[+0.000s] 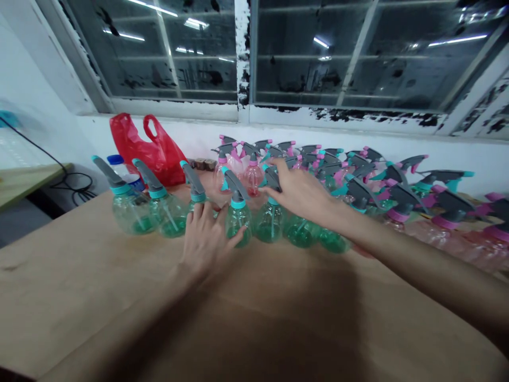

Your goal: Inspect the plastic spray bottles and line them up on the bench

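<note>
A row of clear spray bottles with green bottoms, teal collars and grey trigger heads stands along the table. My left hand (209, 233) is at the middle of this row, its thumb across the front of one green spray bottle (237, 220) and its index finger at that bottle's left side. Its other fingers cover part of the neighbouring spray bottle (194, 178). Around the trigger head of the spray bottle just right (272, 220), the thumb and index finger of my right hand (298, 188) are closed; the remaining fingers are hidden.
Two more green spray bottles (133, 212) stand at the left end. Many pink and teal spray bottles (401, 204) crowd the right and back. A red plastic bag (153, 154) and a blue-capped bottle (119, 165) sit behind. The wooden table (274, 307) reaches toward the windowed wall.
</note>
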Demonstrator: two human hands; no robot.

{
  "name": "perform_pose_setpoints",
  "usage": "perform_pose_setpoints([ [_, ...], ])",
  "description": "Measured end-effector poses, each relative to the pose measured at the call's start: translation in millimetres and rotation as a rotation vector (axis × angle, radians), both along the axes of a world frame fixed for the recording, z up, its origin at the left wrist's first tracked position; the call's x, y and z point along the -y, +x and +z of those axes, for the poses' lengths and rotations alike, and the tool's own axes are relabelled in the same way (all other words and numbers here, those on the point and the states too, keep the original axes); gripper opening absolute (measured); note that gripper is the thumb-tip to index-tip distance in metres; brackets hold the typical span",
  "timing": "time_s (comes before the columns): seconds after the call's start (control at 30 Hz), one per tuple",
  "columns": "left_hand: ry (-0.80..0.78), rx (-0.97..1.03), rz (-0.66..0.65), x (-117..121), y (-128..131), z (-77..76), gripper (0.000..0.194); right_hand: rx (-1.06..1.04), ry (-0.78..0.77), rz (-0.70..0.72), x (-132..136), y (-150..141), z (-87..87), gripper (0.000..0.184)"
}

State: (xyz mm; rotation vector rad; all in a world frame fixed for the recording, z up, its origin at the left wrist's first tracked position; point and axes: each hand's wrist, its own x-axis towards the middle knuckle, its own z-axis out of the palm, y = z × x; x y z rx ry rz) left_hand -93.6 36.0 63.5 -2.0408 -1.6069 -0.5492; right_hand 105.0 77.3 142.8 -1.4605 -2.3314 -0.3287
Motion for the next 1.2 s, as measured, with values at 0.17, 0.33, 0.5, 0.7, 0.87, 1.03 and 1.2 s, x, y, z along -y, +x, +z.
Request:
perform_pose_setpoints([
  [0.17, 0.002, -0.002, -0.012, -8, -4, -1.5, 0.051, 0.039, 0.005, 0.033, -5, -1, -2.1, 0.045],
  [0.33, 0.028, -0.026, 0.000, -11, -5, -3.9, 0.052, 0.025, -0.005, 0.066, -7, 4, -2.3, 0.042],
  [0.5, 0.062, -0.022, -0.041, -10, -6, -9.0, 0.058, 0.015, -0.004, 0.109, 0, 8, -1.0, 0.035],
  [0.7, 0.128, 0.090, -0.168, 20, -4, -11.9, 0.058, 0.028, 0.061, 0.126, 10, 12, -3.5, 0.032],
  [0.87, -0.066, 0.277, -0.395, 48, 14, -12.9, 0.050, 0.017, 0.039, 0.112, 32, 17, -3.9, 0.032],
  [1.03, -0.386, 0.443, -0.448, 59, 43, -20.7, 0.078, 0.018, 0.039, 0.094, 70, 29, -9.7, 0.033],
  [1.2, -0.600, 0.524, -0.523, 73, 68, -32.7, 0.085, -0.116, 0.037, 0.127, 105, 51, -19.8, 0.036],
])
